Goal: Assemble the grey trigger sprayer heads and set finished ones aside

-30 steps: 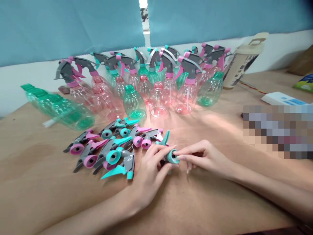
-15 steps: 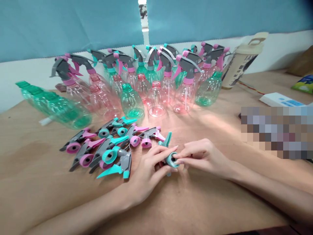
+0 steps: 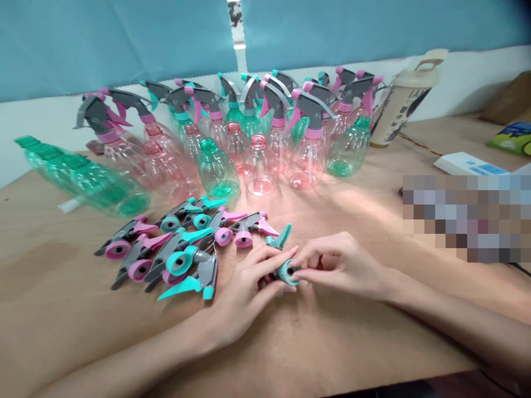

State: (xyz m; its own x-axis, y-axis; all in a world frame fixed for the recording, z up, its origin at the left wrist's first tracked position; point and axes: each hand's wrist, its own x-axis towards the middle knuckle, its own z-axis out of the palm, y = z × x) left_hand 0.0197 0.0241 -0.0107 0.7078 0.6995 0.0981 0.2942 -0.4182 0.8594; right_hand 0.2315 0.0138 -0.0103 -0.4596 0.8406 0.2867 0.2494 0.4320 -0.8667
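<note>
My left hand [image 3: 246,284] is closed around a trigger spray head with a teal collar [image 3: 284,273], its round opening turned up toward me. The teal trigger [image 3: 282,237] sticks out past the fingers, while most of the grey body is hidden. My right hand [image 3: 342,264] pinches thumb and forefinger together at the collar's mouth. Whatever is between those fingertips, if anything, is too small to make out. Left of my hands lies a pile of loose spray heads [image 3: 206,270] in grey with teal or pink parts, collars mostly facing me.
Behind the pile stand several clear bottles, some open like the green bottle [image 3: 216,171], others topped with spray heads like the pink bottle [image 3: 309,163]. Green bottles [image 3: 103,185] lean at the left. A cream tumbler [image 3: 398,108] and a white box [image 3: 470,164] are at the right.
The view has shifted slightly, so everything sits a little further left. My right fingertips remain at the collar, with the fingers curled a bit more. The left hand keeps its hold.
</note>
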